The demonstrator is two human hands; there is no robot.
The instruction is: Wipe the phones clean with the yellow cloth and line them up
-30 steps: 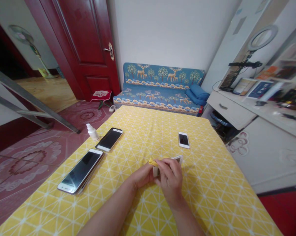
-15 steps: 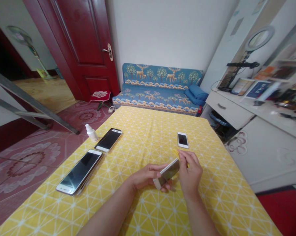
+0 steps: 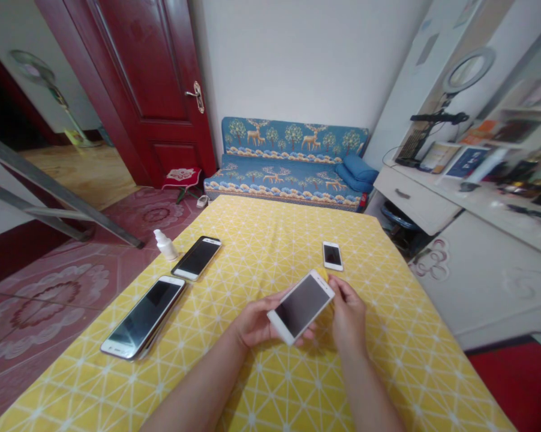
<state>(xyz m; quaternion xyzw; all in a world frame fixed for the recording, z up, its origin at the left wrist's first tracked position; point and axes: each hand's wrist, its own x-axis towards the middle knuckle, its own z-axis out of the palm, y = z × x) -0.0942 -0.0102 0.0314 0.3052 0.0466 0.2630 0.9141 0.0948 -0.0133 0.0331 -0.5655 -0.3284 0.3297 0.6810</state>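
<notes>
A white smartphone [image 3: 301, 306] with a dark screen lies tilted in my left hand [image 3: 255, 322], its screen facing up towards me. The fingers of that hand wrap under the phone and show at its lower edge. My right hand [image 3: 350, 311] is closed at the phone's far right corner, pinching what looks like a yellow cloth [image 3: 323, 274]. Most of the cloth is hidden behind the phone and fingers. Just beyond, a smaller white phone [image 3: 332, 256] rests on the yellow patterned tablecloth [image 3: 270, 252].
On the table's left side lie a large white phone [image 3: 145, 317] and a dark-cased phone [image 3: 197, 258]. A white spray bottle [image 3: 165, 245] stands by the left edge. Past the far edge is a blue sofa [image 3: 283, 162]; a white cabinet [image 3: 490, 270] stands on the right.
The held phone has turned so that its screen now faces up more fully. My right hand has shifted slightly and stays at the phone's far corner with the yellow cloth.
</notes>
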